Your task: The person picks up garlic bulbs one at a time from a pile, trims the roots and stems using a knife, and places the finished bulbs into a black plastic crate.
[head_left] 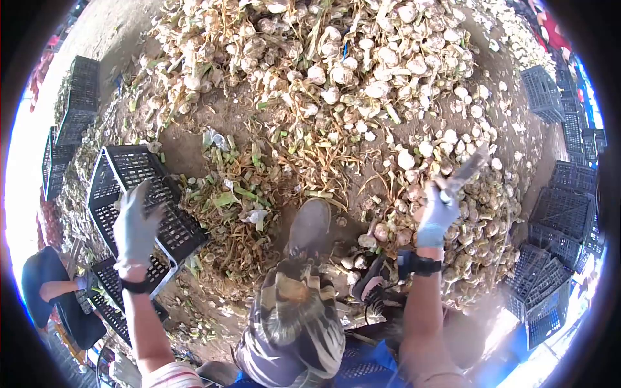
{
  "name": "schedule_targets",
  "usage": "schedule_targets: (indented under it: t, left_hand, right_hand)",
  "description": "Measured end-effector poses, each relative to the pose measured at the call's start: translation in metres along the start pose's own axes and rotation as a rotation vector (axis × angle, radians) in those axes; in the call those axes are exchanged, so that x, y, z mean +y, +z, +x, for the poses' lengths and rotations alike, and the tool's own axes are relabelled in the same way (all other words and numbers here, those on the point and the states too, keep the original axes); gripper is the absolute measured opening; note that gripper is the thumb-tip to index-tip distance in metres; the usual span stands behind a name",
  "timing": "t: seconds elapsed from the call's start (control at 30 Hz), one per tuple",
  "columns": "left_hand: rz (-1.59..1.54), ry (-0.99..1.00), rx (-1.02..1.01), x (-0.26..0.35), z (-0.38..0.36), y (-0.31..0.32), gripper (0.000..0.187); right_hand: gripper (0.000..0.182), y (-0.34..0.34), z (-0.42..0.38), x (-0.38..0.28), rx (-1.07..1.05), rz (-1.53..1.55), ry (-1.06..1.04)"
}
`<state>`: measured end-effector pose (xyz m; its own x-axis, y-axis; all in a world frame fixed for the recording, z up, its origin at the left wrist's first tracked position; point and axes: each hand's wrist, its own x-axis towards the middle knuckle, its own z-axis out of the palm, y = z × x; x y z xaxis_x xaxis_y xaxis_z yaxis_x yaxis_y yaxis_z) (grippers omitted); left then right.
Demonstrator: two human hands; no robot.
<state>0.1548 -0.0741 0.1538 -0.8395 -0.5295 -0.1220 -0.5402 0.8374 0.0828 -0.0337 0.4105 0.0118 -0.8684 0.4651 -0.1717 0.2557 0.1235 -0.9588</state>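
Observation:
My left hand, in a light glove, is raised over a black slatted crate at the left. Its fingers are spread and blurred, and nothing shows in them. At the right, my right hand, also gloved, is closed around a tool with a broad grey blade that points up and to the right. Below that hand lies a heap of garlic bulbs. A larger pile of garlic with dry stalks spreads across the top.
Cut leaves and stalks lie between the crate and my shoe. More black crates are stacked at the right, others at the upper left. Another person's arm shows at the lower left.

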Motion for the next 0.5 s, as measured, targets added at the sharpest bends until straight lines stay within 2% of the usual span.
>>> schedule_targets:
  t: [0.03, 0.1, 0.13, 0.17, 0.2, 0.27, 0.33, 0.37, 0.4, 0.43, 0.47, 0.5]
  left_hand:
    - [-0.056, 0.148, 0.033, 0.045, 0.017, 0.014, 0.050]
    - [-0.319, 0.282, -0.126, 0.129, 0.053, 0.057, 0.049]
    - [-0.246, 0.438, -0.184, 0.177, 0.070, 0.076, 0.051]
    - [-0.312, 0.609, -0.154, 0.213, 0.087, 0.114, 0.052]
    - [-0.312, 0.647, -0.350, 0.256, 0.105, 0.132, 0.056]
    - [-0.072, 0.710, -0.389, 0.318, 0.129, 0.200, 0.069]
    - [0.098, 0.630, -0.560, 0.339, 0.135, 0.208, 0.089]
    - [0.182, 0.682, -0.527, 0.329, 0.134, 0.233, 0.103]
    - [0.168, 0.698, -0.524, 0.311, 0.127, 0.235, 0.106]
    - [0.133, 0.675, -0.476, 0.288, 0.117, 0.239, 0.102]
    - [0.237, 0.712, -0.483, 0.261, 0.108, 0.230, 0.099]
    - [0.179, 0.632, -0.599, 0.229, 0.101, 0.238, 0.089]
  right_hand:
    - [0.023, 0.003, -0.004, 0.009, -0.061, 0.025, 0.057]
    - [0.023, 0.009, -0.012, 0.016, -0.094, 0.018, 0.055]
    - [0.023, 0.012, -0.018, 0.010, -0.103, 0.024, 0.095]
    - [0.022, 0.009, -0.013, 0.025, -0.114, 0.074, 0.109]
    - [0.024, 0.007, -0.012, 0.024, -0.097, -0.081, 0.125]
    - [0.025, 0.008, -0.008, 0.023, -0.081, -0.050, 0.178]
    - [0.025, 0.012, 0.001, 0.031, -0.032, -0.002, 0.164]
    - [0.025, 0.012, 0.006, 0.032, -0.037, -0.020, 0.217]
    - [0.025, 0.016, 0.012, 0.034, -0.042, -0.028, 0.267]
    - [0.026, 0.025, 0.018, 0.041, -0.034, -0.007, 0.192]
    - [0.026, 0.031, 0.022, 0.041, -0.031, -0.004, 0.205]
    - [0.027, 0.038, 0.025, 0.036, -0.058, 0.021, 0.246]
